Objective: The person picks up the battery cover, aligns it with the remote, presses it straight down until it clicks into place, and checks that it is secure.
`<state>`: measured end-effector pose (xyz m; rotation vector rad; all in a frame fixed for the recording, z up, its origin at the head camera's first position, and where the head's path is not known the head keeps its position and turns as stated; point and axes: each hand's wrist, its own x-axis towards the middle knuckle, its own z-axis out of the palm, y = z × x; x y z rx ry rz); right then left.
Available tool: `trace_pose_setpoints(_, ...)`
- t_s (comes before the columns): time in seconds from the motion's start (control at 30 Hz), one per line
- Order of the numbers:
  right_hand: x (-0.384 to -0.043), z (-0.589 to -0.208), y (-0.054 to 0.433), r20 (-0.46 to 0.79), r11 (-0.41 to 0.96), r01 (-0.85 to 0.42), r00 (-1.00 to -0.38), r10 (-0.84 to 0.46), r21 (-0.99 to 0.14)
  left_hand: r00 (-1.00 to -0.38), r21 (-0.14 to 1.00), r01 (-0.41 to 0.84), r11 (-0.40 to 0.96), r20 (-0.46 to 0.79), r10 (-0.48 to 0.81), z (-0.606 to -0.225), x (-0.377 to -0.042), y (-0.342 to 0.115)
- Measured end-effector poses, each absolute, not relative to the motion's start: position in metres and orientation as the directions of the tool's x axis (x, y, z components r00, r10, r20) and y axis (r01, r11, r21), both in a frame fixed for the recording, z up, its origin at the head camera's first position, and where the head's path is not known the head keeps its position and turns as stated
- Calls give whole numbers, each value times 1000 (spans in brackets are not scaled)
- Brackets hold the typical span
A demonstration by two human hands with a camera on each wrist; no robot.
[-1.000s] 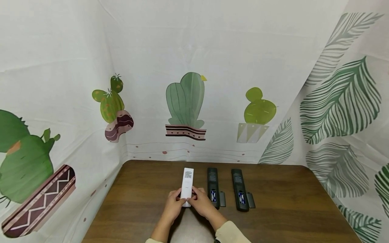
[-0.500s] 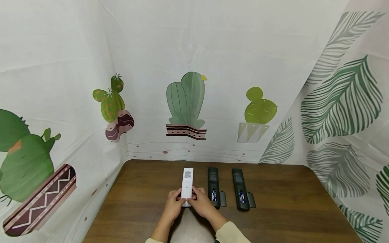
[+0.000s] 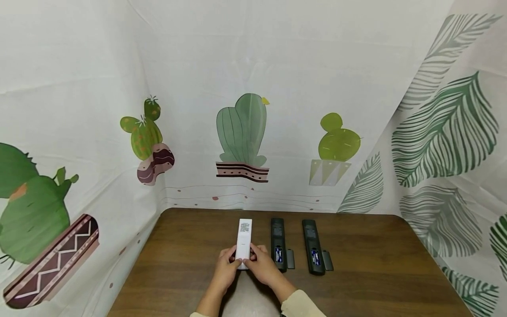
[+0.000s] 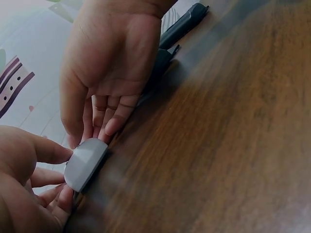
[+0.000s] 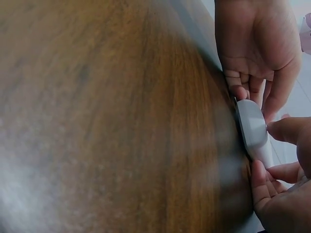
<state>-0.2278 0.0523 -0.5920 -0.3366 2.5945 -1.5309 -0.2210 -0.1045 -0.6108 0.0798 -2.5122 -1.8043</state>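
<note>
A white remote control (image 3: pixel 244 240) lies back side up, with a printed label at its far end. My left hand (image 3: pixel 225 267) grips its left edge near the close end, thumb on top and fingers along the side. From the other side my right hand (image 3: pixel 261 264) grips it the same way, its thumb beside the left one. The left wrist view shows the rounded end of the remote (image 4: pixel 86 164) between both hands, close over the table. In the right wrist view my right hand (image 5: pixel 286 179) pinches at the remote's edge, with the left hand (image 5: pixel 260 48) opposite.
Two black remote controls (image 3: pixel 278 237) (image 3: pixel 312 242) lie to the right, batteries (image 3: pixel 279 255) showing in their compartments. Each has a detached battery cover (image 3: pixel 291 259) (image 3: pixel 327 260) at its right. The brown wooden table (image 3: pixel 372 264) meets a printed cloth (image 3: pixel 289 193) behind.
</note>
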Motion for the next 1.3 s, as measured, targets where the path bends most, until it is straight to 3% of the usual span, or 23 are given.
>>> trace_pose_setpoints(0.37, -227, -586, 53, 31, 501, -155, -969, -246, -852, -991, 948, -31, 317, 13, -135, -609, -221, -101)
trace_pose_setpoints(0.67, -226, -583, 57, 41, 502, -150, -974, -221, -852, -987, 979, -12, 204, 22, -161, -598, -220, -98)
trace_pose_setpoints(1.3, -223, -564, 80, 91, 408, -175, -972, -217, -896, -999, 996, 12, 83, 16, -50, -574, -214, -88)
